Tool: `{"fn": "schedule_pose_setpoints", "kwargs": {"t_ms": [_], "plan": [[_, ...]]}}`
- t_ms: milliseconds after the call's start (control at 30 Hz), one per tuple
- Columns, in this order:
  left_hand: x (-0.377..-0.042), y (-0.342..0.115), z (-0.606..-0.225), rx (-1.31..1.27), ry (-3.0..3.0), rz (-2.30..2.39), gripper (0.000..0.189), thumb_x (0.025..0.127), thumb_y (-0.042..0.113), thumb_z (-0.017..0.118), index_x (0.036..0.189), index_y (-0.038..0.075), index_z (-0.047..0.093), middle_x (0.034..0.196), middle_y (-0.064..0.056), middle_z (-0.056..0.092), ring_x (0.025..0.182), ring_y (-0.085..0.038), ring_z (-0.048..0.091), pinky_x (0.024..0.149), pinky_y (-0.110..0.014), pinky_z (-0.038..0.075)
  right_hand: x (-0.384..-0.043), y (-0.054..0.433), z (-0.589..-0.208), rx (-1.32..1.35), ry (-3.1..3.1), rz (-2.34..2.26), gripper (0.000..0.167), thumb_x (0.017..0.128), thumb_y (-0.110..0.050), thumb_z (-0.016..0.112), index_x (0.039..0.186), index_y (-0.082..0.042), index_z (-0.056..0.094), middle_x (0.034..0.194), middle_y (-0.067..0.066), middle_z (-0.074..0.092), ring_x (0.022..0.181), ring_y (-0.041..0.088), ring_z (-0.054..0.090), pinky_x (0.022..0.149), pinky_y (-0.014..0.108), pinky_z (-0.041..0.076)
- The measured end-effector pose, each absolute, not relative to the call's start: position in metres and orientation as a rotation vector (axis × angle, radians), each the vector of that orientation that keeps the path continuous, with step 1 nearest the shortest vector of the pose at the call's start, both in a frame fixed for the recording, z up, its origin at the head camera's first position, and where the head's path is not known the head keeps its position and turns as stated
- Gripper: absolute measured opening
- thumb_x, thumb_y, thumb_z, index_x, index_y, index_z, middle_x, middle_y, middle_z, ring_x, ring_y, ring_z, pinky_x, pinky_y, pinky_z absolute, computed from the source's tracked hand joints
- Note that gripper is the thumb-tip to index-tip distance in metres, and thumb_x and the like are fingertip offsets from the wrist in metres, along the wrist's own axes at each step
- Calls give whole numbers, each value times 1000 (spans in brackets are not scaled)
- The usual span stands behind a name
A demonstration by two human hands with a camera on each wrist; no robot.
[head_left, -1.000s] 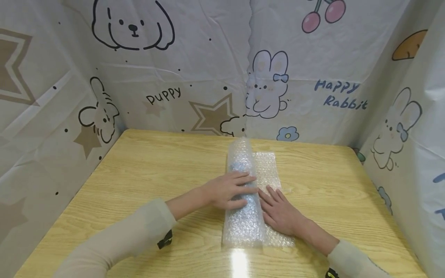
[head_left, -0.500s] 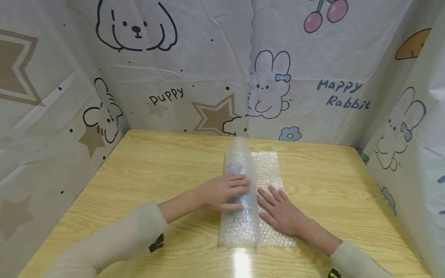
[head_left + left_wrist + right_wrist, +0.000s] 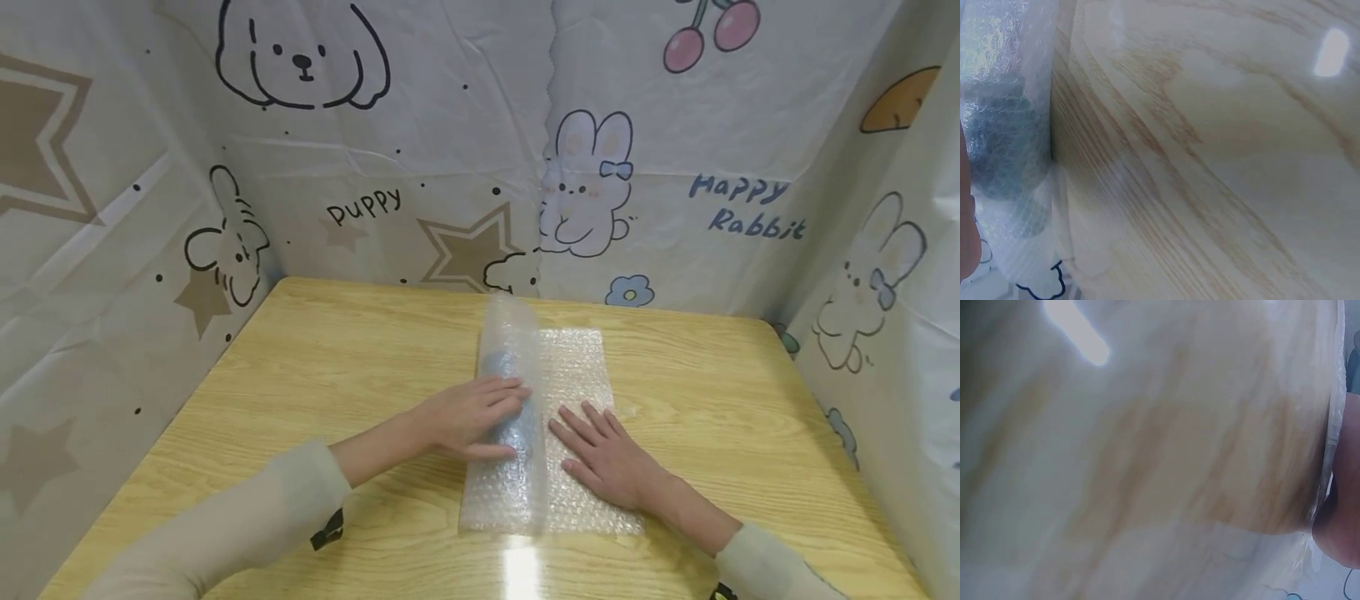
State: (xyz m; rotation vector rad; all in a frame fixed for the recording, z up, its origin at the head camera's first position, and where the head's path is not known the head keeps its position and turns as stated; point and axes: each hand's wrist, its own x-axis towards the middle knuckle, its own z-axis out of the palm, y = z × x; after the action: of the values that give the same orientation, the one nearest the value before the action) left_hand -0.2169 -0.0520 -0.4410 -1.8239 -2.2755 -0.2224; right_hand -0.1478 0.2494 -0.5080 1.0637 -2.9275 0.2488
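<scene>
A roll of clear bubble wrap lies lengthwise across the middle of the table, with a blue thing showing faintly through its layers. The kind of that thing cannot be told; in the left wrist view it is a dark bluish shape. My left hand rests on the roll from the left, fingers laid over its top. To the right of the roll, a flat stretch of bubble wrap spreads on the wood. My right hand presses on this stretch with fingers straight and spread.
The wood-grain table extends on both sides of the wrap. Behind it and at the sides hang pale printed cloths with cartoon animals and stars. A bright light reflection lies on the wood near the front.
The roll and my left hand have shifted left, and more flat bubble wrap shows between roll and right hand. The right hand keeps its place on the sheet. The head view has turned slightly.
</scene>
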Motion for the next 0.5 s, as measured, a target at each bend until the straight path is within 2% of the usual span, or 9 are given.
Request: {"fn": "schedule_pose_setpoints", "kwargs": {"t_ms": [67, 300, 500], "plan": [[-217, -55, -443, -1833, -2226, -234, 63, 101, 52, 50, 136, 0, 53, 146, -19, 50, 139, -35, 41, 117, -43, 29, -147, 250, -508, 1058, -2928, 262, 58, 107, -41, 40, 159, -17, 28, 165, 9, 18, 149, 41, 10, 116, 63, 12], [-217, -63, -449, -1821, -2146, -234, 72, 105, 57, 20, 143, 6, 53, 148, -20, 47, 139, -36, 40, 115, -47, 32, -147, 249, -508, 1055, -2918, 243, 57, 107, -40, 40, 159, -18, 29, 165, 8, 19, 148, 41, 12, 116, 63, 13], [-213, -67, -449, -1780, -2227, -224, 74, 105, 58, 11, 145, 11, 52, 152, -17, 43, 142, -34, 35, 117, -49, 28, -146, 247, -507, 1054, -2933, 270, 58, 107, -41, 40, 159, -18, 28, 165, 8, 18, 149, 41, 12, 116, 63, 12]]}}
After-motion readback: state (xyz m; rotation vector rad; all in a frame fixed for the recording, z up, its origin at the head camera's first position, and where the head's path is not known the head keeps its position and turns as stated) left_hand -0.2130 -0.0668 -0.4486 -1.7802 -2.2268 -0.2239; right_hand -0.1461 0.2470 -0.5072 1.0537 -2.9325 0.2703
